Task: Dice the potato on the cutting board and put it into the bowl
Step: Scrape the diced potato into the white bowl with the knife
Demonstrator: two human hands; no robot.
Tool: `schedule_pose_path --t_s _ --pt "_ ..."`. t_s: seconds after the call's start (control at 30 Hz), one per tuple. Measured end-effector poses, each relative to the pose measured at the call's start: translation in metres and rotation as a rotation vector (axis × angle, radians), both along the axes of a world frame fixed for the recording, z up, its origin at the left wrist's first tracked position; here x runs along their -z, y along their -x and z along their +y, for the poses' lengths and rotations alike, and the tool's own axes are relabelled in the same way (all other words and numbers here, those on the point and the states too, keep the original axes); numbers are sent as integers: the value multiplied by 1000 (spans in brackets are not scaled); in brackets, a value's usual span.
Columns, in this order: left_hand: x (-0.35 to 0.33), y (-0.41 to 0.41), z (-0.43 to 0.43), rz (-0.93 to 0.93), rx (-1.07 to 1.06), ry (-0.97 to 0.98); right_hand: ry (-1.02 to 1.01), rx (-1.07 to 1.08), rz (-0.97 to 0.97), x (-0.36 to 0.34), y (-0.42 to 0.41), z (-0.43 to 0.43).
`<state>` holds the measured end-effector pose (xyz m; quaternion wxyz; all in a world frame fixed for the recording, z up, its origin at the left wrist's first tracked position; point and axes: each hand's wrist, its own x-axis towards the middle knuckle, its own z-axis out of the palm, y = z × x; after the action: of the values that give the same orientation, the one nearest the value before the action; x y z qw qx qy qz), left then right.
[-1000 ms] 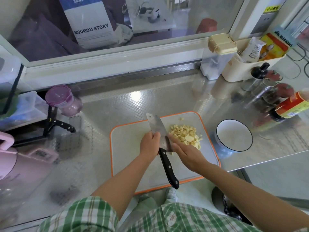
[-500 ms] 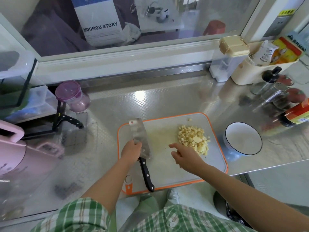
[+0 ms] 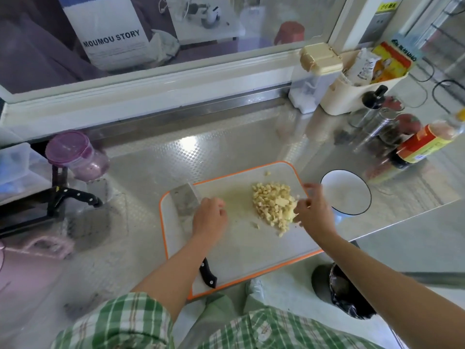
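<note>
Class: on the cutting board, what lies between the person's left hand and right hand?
Head view: from the left hand, a bare stretch of cutting board, then the pile of diced potato, touching the right hand.

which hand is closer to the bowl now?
Right. The right hand is at the right edge of the diced potato pile, just left of the bowl. The left hand is over the knife on the left side of the cutting board, beyond the pile.
</note>
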<state>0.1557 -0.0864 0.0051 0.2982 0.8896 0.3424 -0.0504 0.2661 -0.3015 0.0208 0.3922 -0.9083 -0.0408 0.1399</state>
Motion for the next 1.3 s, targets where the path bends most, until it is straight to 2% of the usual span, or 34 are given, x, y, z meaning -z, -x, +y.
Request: schedule_pose_path --t_s 0.07,0.17,0.23,0.43,0.57,0.63,0.73,0.8,0.93,1.03,1.13,1.3 --pt "-4 -15 -16 1 98 128 -51 160 153 -3 -11 -21" --pt "-7 -32 -42 -13 167 246 -117 274 444 -6 -16 -43" --pt "-5 -40 -54 -14 178 310 -147 292 491 4 -17 -53" --pt "-1 -52 -65 9 139 443 49 288 186 14 -26 -56" --pt "-4 -57 -64 -39 41 581 43 230 30 5 -23 -57" --pt "-16 -59 -66 -86 -68 746 9 136 -48 -2 -19 -52" --pt "-35 -64 -67 -178 -315 1135 -33 -62 -119 -13 -12 -32" --pt "-41 -64 -64 -239 -416 1259 -36 -225 -147 -15 -4 -13" --pt "-47 -50 -48 -406 -638 1156 -47 -490 -130 -17 16 23" --pt "-44 -27 -23 -519 -795 1062 -72 -544 -165 -20 35 46" --pt "-40 3 5 -572 -855 948 -73 -571 -235 -19 59 70" --pt "-27 57 45 -618 -1044 778 105 -878 -53 1 106 109"
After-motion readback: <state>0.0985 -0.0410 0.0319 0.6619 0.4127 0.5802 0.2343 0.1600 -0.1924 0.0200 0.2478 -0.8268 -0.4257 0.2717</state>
